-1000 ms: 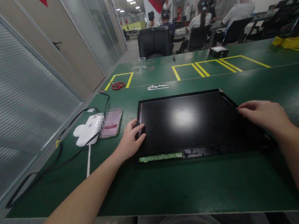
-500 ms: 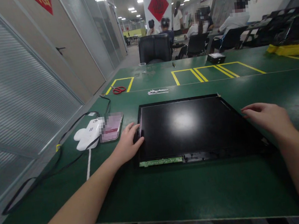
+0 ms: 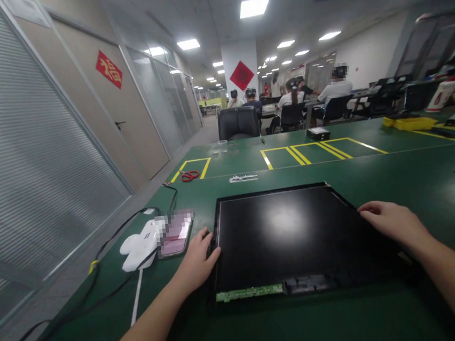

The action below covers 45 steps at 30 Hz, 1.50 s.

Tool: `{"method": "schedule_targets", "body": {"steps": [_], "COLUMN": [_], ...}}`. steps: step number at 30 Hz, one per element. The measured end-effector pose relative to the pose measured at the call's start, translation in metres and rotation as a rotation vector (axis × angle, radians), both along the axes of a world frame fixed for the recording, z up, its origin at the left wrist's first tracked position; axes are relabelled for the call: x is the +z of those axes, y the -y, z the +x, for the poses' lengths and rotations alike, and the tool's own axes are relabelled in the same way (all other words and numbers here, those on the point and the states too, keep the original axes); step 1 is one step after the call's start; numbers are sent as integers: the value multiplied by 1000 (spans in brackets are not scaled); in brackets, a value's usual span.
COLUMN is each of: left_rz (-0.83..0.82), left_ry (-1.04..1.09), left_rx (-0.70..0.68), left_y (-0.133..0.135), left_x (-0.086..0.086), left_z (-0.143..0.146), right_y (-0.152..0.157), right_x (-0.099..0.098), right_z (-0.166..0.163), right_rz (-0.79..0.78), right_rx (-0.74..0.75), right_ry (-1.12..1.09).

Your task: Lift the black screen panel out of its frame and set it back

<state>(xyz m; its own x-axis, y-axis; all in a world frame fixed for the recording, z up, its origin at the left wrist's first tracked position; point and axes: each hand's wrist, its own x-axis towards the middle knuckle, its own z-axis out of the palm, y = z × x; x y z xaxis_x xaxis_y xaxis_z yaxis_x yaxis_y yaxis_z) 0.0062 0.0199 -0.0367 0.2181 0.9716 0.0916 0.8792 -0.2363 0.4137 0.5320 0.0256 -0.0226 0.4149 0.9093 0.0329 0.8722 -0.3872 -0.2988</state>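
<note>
A black LCD screen panel (image 3: 282,235) lies on the green table in front of me, with a bright light reflected in its middle. Along its near edge runs a strip of green circuit board (image 3: 249,293). My left hand (image 3: 198,259) grips the left edge, thumb at the border and fingers along the side. At the right edge, my right hand (image 3: 393,224) has its thumb and fingers closed on the frame; some of its fingertips are hidden.
Left of the panel are a phone (image 3: 177,233), a white clover-shaped device (image 3: 140,247) and black cables (image 3: 95,258). Red-handled scissors (image 3: 190,175), white scraps (image 3: 243,178), a clear cup (image 3: 222,146), a black box (image 3: 318,134) and a yellow tray (image 3: 410,122) lie farther off. Several people sit behind.
The view has tilted up, so the table and panel appear lower in the picture. Both hands remain at the panel's side edges, with the right one now closer against its edge.
</note>
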Motion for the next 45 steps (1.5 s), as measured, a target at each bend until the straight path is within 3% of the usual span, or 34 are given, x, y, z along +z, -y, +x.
{"method": "schedule_targets", "body": {"steps": [10,16,22,24,30,38,45], "left_rz": [-12,-46,-382,-519,-565,-536,-549], "left_ry": [201,649,1277,1372,1366,1298,1320], "left_rx": [26,158,389,430,458,445,435], "left_y": [-6,-7,5,11,19,14,12], "left_x": [-1,5,20,25,33,26,22], "left_z": [-3,-2,14,21,30,27,27], "right_y": [-4,-5,-9,-10,-10,-12,-9], "right_x": [-9,-14,-20,-21,-22,-25,-16], "right_z": [-6,-7,-4,-4,-2,0,-6], "right_rz": [44,54,82,75,67,83,45], "right_rx": [30,9,14,15,42,66,71], "right_ry": [-6,-28,-50,-44,-27,22,36]}}
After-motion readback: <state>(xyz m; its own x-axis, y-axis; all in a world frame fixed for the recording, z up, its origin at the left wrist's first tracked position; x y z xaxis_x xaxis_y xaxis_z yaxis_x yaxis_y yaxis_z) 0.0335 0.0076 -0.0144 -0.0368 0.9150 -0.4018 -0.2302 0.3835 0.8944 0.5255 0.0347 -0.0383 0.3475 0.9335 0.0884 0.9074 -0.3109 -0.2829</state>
